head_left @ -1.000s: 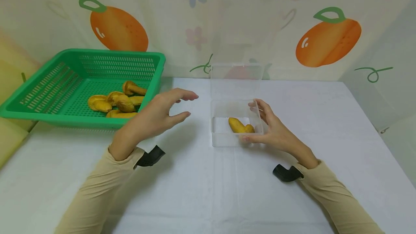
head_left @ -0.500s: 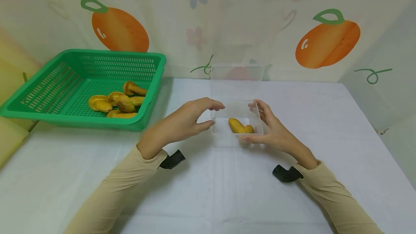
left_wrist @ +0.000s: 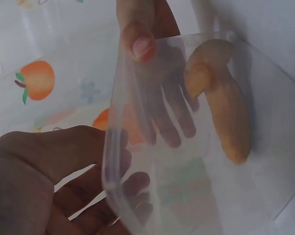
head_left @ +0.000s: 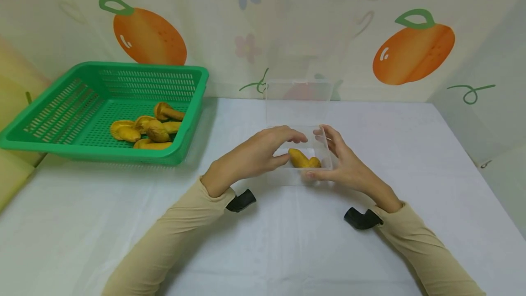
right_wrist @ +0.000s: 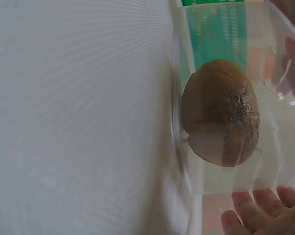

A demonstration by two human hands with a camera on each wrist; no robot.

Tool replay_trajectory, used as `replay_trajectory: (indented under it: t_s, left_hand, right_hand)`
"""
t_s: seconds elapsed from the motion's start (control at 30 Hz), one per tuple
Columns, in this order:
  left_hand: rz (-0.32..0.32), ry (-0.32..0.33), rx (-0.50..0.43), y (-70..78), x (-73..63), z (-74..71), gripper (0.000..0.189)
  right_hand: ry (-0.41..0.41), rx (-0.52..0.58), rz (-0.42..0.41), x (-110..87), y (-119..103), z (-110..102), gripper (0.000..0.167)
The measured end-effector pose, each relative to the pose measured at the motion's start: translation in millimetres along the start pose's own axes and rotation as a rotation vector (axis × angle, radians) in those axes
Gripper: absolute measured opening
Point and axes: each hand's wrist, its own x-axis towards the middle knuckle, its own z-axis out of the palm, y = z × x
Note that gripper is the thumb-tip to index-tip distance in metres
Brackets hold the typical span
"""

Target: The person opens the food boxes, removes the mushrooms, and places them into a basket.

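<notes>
A clear plastic box (head_left: 283, 177) stands on the table with its lid (head_left: 297, 108) raised at the back. One yellow-brown mushroom (head_left: 301, 159) lies inside it; its rounded, dark-flecked cap (right_wrist: 220, 112) faces the camera in the right wrist view. My right hand (head_left: 347, 163) grips the box's right side, thumb at the front wall and fingers at the far side. Over the left part of the box is my left hand (head_left: 263, 152), thumb and fingers bent and apart with nothing between them. Its fingertips overlap the box close to the mushroom.
To the left stands a green perforated basket (head_left: 181, 150) with several more mushrooms (head_left: 156, 130) near its right wall. A white cloth covers the table (head_left: 312, 241). Behind it hangs a backdrop (head_left: 320, 17) printed with oranges and flowers. Each sleeve cuff has a black piece (head_left: 361, 218) sticking out.
My left hand has moved right, from beside the basket to over the left part of the box. My right hand keeps its grip, and the mushroom in the box has stayed put.
</notes>
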Motion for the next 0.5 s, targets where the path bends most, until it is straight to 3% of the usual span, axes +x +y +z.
replay_trajectory:
  t_s: [0.37,0.5]
  left_hand:
    - [-0.009,-0.067,-0.087,-4.2,18.2,17.4,0.037]
    - [-0.041,-0.136,-0.059,-4.3,24.7,17.7,0.042]
  right_hand:
    - [0.001,-0.007,-0.002,0.6,1,0,0.116]
    - [-0.003,-0.009,0.008,0.1,1,-1,0.115]
